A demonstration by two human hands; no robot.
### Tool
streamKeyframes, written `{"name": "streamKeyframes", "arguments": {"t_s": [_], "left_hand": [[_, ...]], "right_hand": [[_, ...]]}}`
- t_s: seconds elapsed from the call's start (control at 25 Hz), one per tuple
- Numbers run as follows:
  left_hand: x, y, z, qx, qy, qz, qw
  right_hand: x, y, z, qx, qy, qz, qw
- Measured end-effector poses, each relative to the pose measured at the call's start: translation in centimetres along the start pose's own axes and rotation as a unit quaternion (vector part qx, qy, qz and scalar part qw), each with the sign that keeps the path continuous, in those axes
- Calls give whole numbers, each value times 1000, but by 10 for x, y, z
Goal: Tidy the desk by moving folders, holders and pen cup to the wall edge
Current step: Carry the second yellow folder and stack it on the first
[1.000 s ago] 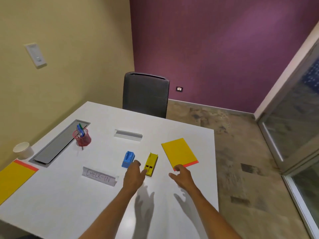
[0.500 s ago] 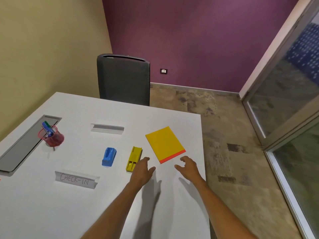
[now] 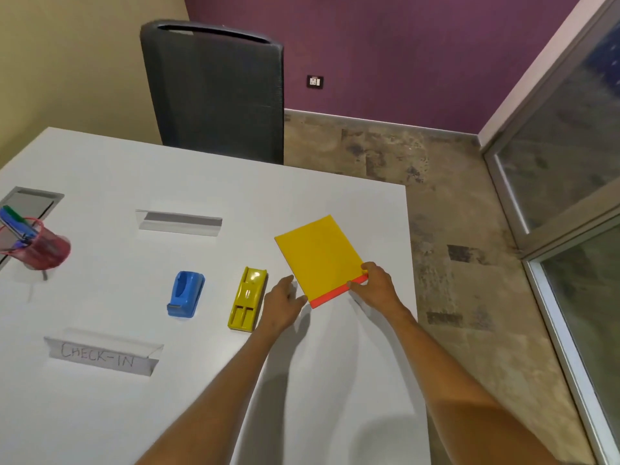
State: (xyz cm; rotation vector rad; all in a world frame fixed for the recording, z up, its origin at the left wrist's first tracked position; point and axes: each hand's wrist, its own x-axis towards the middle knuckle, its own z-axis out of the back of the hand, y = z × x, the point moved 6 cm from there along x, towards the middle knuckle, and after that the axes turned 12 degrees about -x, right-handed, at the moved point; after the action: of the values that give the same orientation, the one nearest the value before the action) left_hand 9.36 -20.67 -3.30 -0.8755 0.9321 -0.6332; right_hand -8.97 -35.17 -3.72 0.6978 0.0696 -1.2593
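The bench point(image 3: 141, 169) is plain white. The folder point(image 3: 320, 255) is yellow, edged along its near side by an orange-red strip. One holder point(image 3: 247, 298) is yellow, the other point(image 3: 185, 293) blue. The pen cup point(image 3: 42, 248) is red mesh, with blue and green pens point(image 3: 15, 219) in it. "CHECK-IN" is written in grey on a clear sign point(image 3: 100, 355). The chair point(image 3: 218, 92) is dark grey. One wall point(image 3: 385, 45) is purple, the other point(image 3: 77, 62) beige. The floor point(image 3: 453, 209) is mottled brown and grey.
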Motion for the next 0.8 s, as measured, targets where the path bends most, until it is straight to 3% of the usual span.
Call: {"name": "streamKeyframes", "arguments": {"t_s": [0.2, 0.44, 0.6, 0.72, 0.8], "left_hand": [[35, 7, -6, -198, -86, 76, 973], [59, 11, -14, -289, -133, 142, 937], [72, 14, -17, -322, -100, 180, 924], [66, 8, -24, -349, -55, 205, 913], [56, 1, -28, -356, -22, 174, 918]], "right_hand": [[35, -8, -8, -8, -17, -22, 1000], [55, -23, -13, -6, -21, -79, 997], [47, -36, -13, 169, -51, -82, 981], [32, -46, -16, 303, -54, -80, 948], [19, -47, -15, 387, -35, -88, 917]]}}
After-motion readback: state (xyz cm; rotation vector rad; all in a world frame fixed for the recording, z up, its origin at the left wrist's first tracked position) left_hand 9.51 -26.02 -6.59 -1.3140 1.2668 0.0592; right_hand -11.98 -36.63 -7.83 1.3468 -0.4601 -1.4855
